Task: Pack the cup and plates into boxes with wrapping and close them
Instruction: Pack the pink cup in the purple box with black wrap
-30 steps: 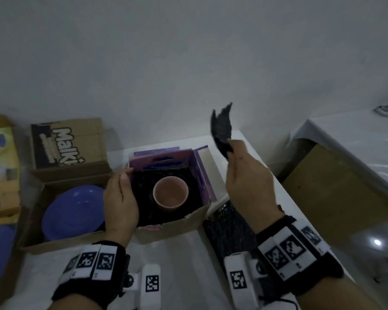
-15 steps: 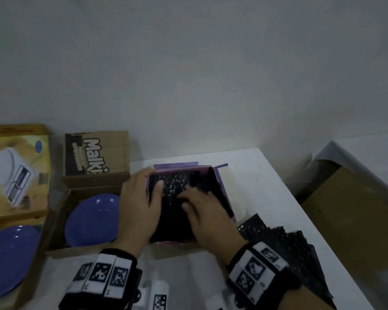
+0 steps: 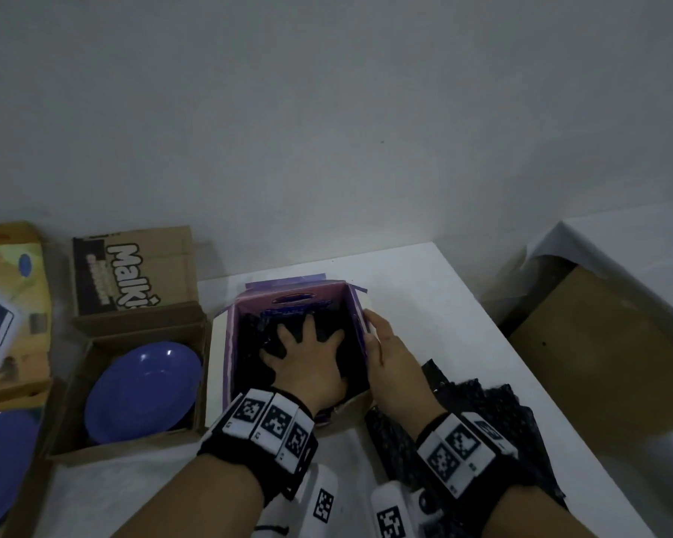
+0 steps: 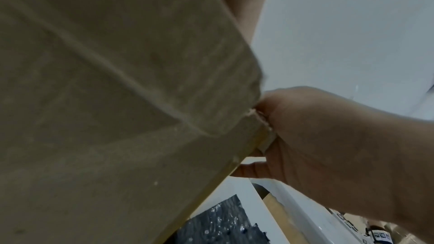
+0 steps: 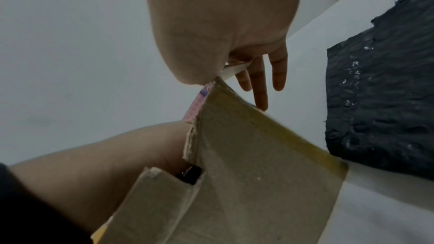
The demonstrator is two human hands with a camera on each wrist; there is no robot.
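Head view: purple box (image 3: 296, 295) on white table (image 3: 424, 297), black wrapping (image 3: 257, 335) inside.
Left hand (image 3: 307, 363) splayed flat, pressing the wrapping down; right hand (image 3: 395, 363) clasping the box's right wall, thumb at rim; blue plate (image 3: 144, 390) in cardboard box (image 3: 140, 324) alongside, left.

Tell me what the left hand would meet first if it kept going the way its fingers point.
The left hand lies spread on the black wrapping in the purple box; straight on, it would likely meet the far wall.
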